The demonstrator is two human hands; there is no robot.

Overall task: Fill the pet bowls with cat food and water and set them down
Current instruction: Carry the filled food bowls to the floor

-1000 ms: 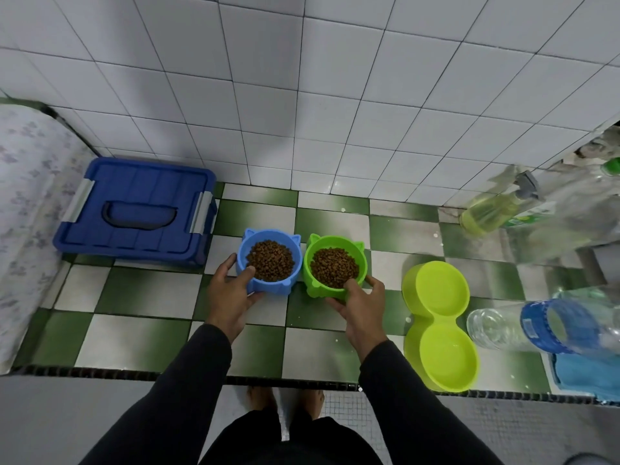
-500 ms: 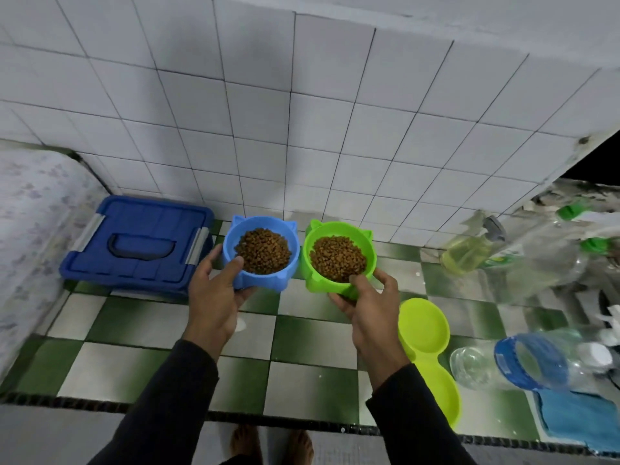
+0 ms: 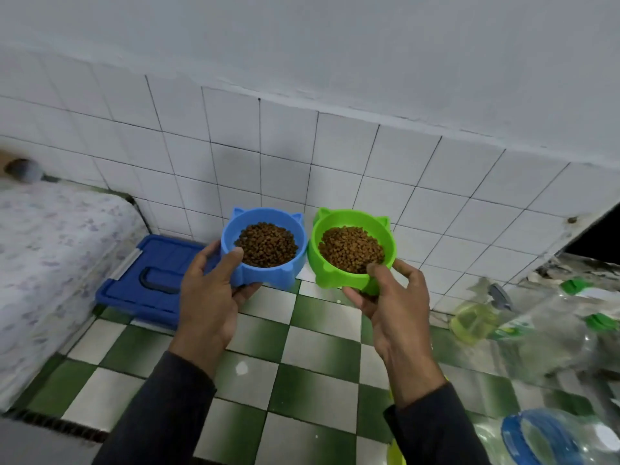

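Above the green-and-white checked floor [image 3: 312, 384], I see my left hand [image 3: 209, 297] gripping a blue cat-eared plastic bowl [image 3: 265, 246] and my right hand [image 3: 396, 303] gripping its green twin [image 3: 350, 250] (both level, kibble-filled), rims nearly touching.

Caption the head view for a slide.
Left hand holds blue bowl, right hand green bowl, both filled with kibble.

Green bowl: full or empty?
Filled, not to the brim: brown kibble covers the bottom of the green bowl, held in the right hand.
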